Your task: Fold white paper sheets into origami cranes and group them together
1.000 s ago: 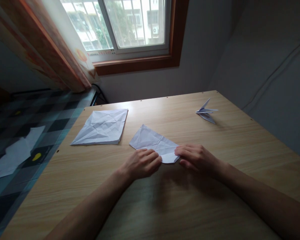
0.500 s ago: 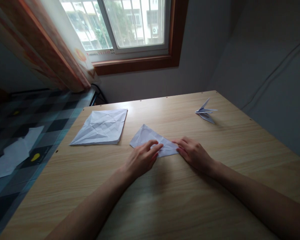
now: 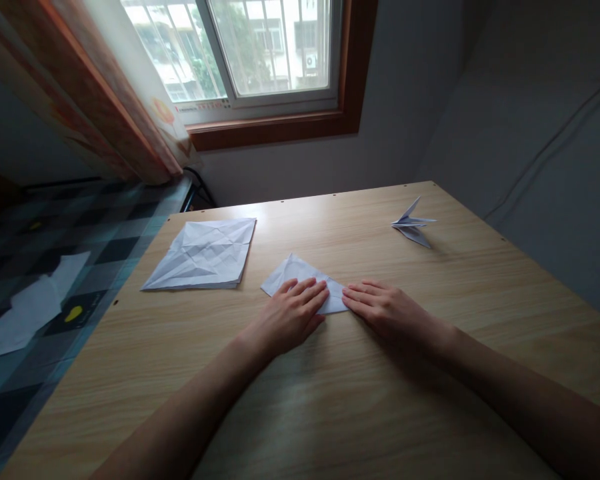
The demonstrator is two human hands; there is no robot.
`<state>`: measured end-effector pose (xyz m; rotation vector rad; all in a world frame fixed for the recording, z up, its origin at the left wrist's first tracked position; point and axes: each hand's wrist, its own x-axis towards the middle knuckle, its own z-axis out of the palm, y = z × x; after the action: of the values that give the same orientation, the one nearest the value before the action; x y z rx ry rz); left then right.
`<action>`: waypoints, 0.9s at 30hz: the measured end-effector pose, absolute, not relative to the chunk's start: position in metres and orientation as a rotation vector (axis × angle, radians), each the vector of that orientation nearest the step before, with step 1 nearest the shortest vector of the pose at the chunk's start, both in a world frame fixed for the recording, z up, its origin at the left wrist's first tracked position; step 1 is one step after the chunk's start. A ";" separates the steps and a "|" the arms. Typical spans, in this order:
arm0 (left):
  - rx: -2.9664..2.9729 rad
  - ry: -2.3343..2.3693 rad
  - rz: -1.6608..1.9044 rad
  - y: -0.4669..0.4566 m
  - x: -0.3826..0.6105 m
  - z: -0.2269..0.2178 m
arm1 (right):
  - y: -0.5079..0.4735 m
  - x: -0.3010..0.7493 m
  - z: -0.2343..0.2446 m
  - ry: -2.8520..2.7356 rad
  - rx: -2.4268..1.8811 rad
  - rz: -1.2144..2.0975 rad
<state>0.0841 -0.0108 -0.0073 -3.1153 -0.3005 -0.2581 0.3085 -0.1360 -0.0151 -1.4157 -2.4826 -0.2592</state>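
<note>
A folded sheet of white paper (image 3: 295, 268) lies on the wooden table (image 3: 300, 413), its far corner pointing toward the window. My left hand (image 3: 295, 310) rests flat across the middle of the paper with fingers stretched out, hiding part of it. At the paper's right corner, the fingertips of my right hand (image 3: 383, 305) press down, laid flat and extended. Neither hand grips the paper; both lie on top of it.
Creased square sheets of paper (image 3: 207, 253) lie stacked at the table's far left. A folded paper figure (image 3: 413, 223) stands at the far right. Beyond the left edge, more paper (image 3: 27, 310) lies on a checked cloth (image 3: 105, 220), lower than the table.
My left hand has flattened from bent fingers to a palm-down press on the paper. The fingers of my right hand have straightened over the paper's right corner.
</note>
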 end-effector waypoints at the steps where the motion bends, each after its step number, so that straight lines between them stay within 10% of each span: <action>1: -3.091 -0.287 -0.263 -0.011 0.084 -0.007 | -0.138 0.309 -0.013 -2.498 -1.421 -0.292; 16: -2.802 -0.322 -0.403 -0.021 0.083 0.010 | -0.149 0.303 -0.007 -2.035 -1.372 -0.568; 27: -3.384 -1.339 -2.351 -0.031 0.097 0.030 | -0.150 0.307 -0.016 -2.131 -1.164 -0.740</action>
<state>0.0971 -0.0309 0.0303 -3.3839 -1.3386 -2.3515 0.3068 -0.1500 -0.0156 -1.1645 -2.1313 -0.7403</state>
